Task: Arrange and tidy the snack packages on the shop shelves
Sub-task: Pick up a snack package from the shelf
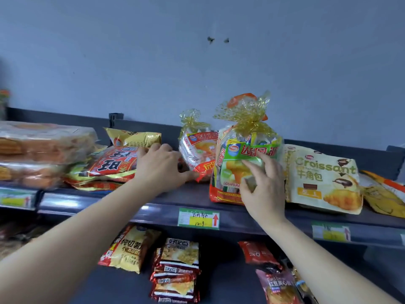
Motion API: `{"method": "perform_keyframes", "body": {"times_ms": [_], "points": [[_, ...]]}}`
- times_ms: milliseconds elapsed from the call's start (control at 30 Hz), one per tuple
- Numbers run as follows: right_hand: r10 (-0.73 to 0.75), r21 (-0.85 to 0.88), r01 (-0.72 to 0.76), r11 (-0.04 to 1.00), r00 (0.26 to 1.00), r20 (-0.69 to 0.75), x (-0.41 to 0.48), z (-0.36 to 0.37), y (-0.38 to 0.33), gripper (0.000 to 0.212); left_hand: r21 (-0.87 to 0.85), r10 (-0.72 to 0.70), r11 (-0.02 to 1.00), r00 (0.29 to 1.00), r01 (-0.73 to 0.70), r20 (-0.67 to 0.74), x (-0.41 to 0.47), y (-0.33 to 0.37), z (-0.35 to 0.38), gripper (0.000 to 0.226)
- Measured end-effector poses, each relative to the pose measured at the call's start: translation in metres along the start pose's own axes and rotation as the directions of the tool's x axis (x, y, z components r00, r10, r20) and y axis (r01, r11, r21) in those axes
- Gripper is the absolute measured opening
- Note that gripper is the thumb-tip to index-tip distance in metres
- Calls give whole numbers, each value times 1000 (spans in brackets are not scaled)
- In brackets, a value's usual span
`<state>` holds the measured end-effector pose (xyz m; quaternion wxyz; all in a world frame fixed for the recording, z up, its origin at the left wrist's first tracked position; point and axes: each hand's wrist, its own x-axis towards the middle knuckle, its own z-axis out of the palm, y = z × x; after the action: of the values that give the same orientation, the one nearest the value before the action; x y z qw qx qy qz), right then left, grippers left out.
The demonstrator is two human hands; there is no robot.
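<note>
Right hand (260, 189) pinches green-label pie bag (241, 150); left hand (160, 170), left of it, lies open. Likely light, crushable: hold tied neck.

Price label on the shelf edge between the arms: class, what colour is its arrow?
Red arrow on the price label; head view shows it best.

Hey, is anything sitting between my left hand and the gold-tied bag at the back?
Nothing visible does. The left hand lies right beside the rear gold-tied bag, fingertips by its lower edge.
</note>
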<state>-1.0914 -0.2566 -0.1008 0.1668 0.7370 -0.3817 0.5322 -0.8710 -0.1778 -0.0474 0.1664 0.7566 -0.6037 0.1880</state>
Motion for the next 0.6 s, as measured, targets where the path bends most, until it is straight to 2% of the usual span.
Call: {"method": "perform_keyframes", "body": {"times_ms": [100, 167, 267, 333, 400, 500, 600], "points": [[-1, -4, 1, 1000, 1000, 8, 2, 4, -10, 37, 90, -72, 995, 947, 46, 312, -7, -46, 1, 97], [3, -7, -3, 1000, 1000, -7, 3, 7, -19, 34, 64, -33, 998, 940, 12, 340, -10, -65, 9, 84], [15, -12, -15, 1000, 1000, -8, 5, 12, -33, 28, 57, 16, 998, 990, -24, 138, -11, -78, 23, 52], [23, -40, -23, 999, 1000, 2, 5, 14, -39, 26, 100, 8, 995, 1000, -10, 13, -9, -84, 30, 39], [29, -51, -28, 998, 1000, 6, 5, 15, -45, 25, 60, -32, 997, 994, 39, -102, -8, -90, 33, 37], [34, -14, -34, 999, 999, 12, 5, 16, -52, 22, -220, -157, 970, 955, 102, -252, -9, -96, 18, 37], [44, 4, -44, 999, 999, 28, 0, 19, -58, 23, -572, -368, 810, 874, 133, -318, -5, -106, -4, 22]]}}
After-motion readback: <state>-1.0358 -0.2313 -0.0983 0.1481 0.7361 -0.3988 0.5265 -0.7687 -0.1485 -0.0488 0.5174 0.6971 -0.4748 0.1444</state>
